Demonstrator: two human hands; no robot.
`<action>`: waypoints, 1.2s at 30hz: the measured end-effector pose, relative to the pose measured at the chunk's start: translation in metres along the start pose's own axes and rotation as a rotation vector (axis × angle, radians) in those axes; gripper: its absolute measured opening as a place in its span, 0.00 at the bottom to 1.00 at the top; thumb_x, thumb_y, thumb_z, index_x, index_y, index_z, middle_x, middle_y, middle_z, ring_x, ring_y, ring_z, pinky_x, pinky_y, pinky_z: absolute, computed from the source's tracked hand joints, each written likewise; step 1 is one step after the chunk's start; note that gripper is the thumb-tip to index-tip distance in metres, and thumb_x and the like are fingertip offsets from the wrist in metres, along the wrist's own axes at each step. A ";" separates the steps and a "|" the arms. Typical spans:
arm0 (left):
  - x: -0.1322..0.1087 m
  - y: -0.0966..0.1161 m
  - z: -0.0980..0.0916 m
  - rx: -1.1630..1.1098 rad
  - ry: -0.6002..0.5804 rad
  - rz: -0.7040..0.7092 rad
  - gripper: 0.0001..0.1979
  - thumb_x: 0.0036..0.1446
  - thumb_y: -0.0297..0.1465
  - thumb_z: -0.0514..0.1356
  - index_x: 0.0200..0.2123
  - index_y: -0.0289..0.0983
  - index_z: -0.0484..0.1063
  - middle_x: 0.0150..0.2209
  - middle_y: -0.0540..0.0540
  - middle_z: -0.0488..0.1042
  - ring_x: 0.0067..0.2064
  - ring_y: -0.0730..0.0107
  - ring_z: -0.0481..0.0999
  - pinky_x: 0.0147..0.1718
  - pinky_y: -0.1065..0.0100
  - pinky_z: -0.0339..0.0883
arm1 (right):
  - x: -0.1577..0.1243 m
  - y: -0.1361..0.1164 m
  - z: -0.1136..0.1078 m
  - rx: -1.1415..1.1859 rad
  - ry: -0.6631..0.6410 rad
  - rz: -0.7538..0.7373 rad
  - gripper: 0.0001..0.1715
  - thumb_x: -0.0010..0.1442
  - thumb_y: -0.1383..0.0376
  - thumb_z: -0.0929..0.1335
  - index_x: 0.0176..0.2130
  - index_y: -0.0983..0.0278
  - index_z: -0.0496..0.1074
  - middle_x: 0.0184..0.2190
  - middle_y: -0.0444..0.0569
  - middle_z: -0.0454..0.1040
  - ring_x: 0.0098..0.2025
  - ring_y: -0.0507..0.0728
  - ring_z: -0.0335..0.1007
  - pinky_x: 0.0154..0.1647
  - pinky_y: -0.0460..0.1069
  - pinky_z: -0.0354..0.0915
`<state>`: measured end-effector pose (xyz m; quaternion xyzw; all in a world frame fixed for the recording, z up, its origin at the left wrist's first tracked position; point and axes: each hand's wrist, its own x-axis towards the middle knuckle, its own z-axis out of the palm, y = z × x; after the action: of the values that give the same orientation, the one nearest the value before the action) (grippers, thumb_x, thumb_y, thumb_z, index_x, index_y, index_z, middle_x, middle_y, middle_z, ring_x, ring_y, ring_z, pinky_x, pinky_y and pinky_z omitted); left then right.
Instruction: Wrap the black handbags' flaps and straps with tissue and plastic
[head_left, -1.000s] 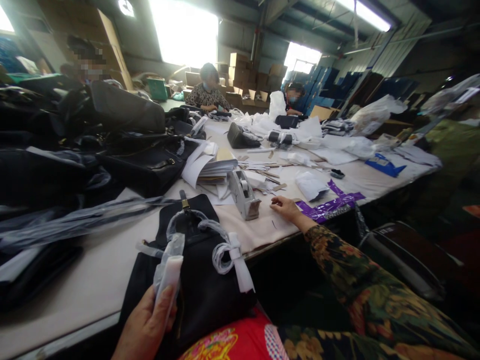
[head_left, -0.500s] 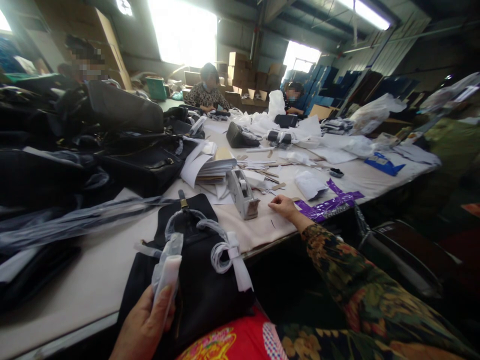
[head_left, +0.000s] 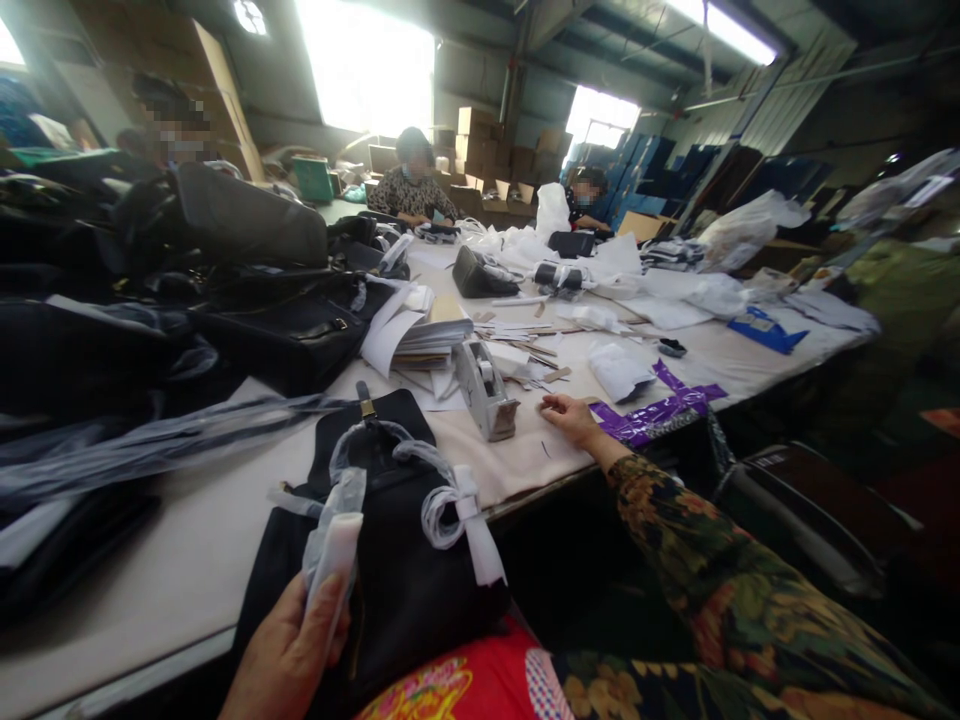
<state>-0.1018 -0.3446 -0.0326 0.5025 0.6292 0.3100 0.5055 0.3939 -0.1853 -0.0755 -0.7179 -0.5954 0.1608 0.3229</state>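
A black handbag (head_left: 390, 560) lies at the near table edge, partly on my lap, its handles wrapped in clear plastic and white foam. My left hand (head_left: 289, 650) is closed on one white foam-wrapped handle (head_left: 334, 555) at the bag's left side. My right hand (head_left: 571, 418), arm stretched out in a flowered sleeve, rests on the cream table top (head_left: 525, 455) just right of a grey tape dispenser (head_left: 486, 388). Its fingertips are pinched together on a small pale scrap that I cannot make out.
Black bags (head_left: 247, 260) pile up along the left. A paper stack (head_left: 416, 335), a purple strip (head_left: 660, 410), white wrappings and a blue item (head_left: 765, 328) lie further out. Two people (head_left: 416, 185) sit at the far end, another at the far left. A black chair (head_left: 810, 520) stands right.
My right hand's fingers have curled from lying flat into a pinch at the table surface. The left hand and the bag have barely shifted.
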 end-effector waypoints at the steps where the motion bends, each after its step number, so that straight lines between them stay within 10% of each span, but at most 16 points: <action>1: -0.001 0.000 0.000 -0.003 0.002 -0.001 0.31 0.54 0.64 0.54 0.29 0.39 0.67 0.19 0.51 0.66 0.21 0.70 0.64 0.19 0.70 0.59 | 0.000 -0.001 0.001 -0.016 -0.006 -0.003 0.18 0.58 0.61 0.69 0.48 0.64 0.77 0.42 0.51 0.82 0.42 0.56 0.78 0.46 0.51 0.72; 11: 0.002 -0.006 0.000 -0.025 -0.025 -0.036 0.32 0.53 0.64 0.55 0.33 0.39 0.66 0.21 0.52 0.68 0.22 0.69 0.66 0.20 0.69 0.62 | -0.002 -0.013 -0.003 -0.428 -0.022 0.036 0.16 0.61 0.65 0.71 0.48 0.67 0.78 0.51 0.59 0.76 0.50 0.60 0.74 0.55 0.52 0.66; 19: 0.002 -0.004 0.001 -0.006 -0.015 -0.008 0.31 0.53 0.64 0.55 0.32 0.39 0.66 0.20 0.52 0.68 0.21 0.69 0.66 0.20 0.70 0.61 | -0.001 -0.014 -0.021 -0.688 -0.188 0.101 0.09 0.58 0.61 0.74 0.32 0.65 0.79 0.36 0.56 0.80 0.42 0.61 0.76 0.44 0.49 0.66; 30: 0.004 -0.017 -0.001 -0.038 -0.013 0.029 0.28 0.57 0.60 0.55 0.33 0.39 0.67 0.21 0.52 0.69 0.21 0.70 0.67 0.21 0.71 0.62 | -0.031 -0.015 -0.015 -0.698 -0.138 -0.129 0.13 0.67 0.65 0.66 0.41 0.67 0.80 0.43 0.59 0.79 0.46 0.61 0.76 0.49 0.50 0.66; 36: 0.004 -0.014 -0.003 -0.015 -0.029 0.026 0.29 0.57 0.61 0.55 0.32 0.39 0.68 0.21 0.51 0.69 0.22 0.69 0.67 0.21 0.70 0.63 | -0.025 -0.002 -0.053 -0.642 -0.283 -0.272 0.14 0.64 0.70 0.68 0.48 0.63 0.80 0.49 0.53 0.80 0.50 0.57 0.76 0.54 0.47 0.67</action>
<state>-0.1090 -0.3451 -0.0459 0.5115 0.6128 0.3138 0.5142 0.4187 -0.2236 -0.0389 -0.6678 -0.7440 0.0193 0.0140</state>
